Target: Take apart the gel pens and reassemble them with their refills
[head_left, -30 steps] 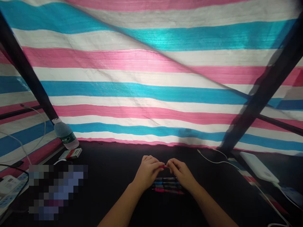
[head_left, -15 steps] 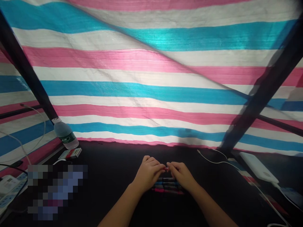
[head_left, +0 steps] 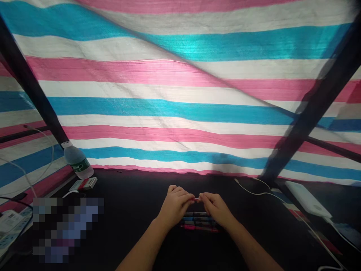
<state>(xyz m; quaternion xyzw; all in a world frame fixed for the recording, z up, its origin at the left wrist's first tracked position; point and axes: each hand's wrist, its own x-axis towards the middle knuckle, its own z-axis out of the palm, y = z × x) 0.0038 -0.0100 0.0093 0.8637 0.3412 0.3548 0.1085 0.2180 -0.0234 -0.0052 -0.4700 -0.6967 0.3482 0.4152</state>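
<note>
In the middle of the head view my left hand (head_left: 175, 206) and my right hand (head_left: 216, 209) face each other over the dark table. Both have their fingertips pinched on a thin reddish stick (head_left: 197, 199), whose short middle part shows between them; its ends are hidden, and its exact kind is too small to tell. Just below the hands several pens (head_left: 197, 219) lie side by side on the table, with black, blue and red parts. My hands cover the pens' ends in part.
A water bottle (head_left: 78, 161) and a small box (head_left: 83, 184) stand at the back left, near a power strip (head_left: 11, 231). A white power bank (head_left: 307, 198) with cables lies on the right. Striped sheeting (head_left: 180, 109) on dark poles closes off the back.
The fingertips have shifted slightly, and a longer, paler stretch of the stick shows between them. The pens and the things around stay where they were.
</note>
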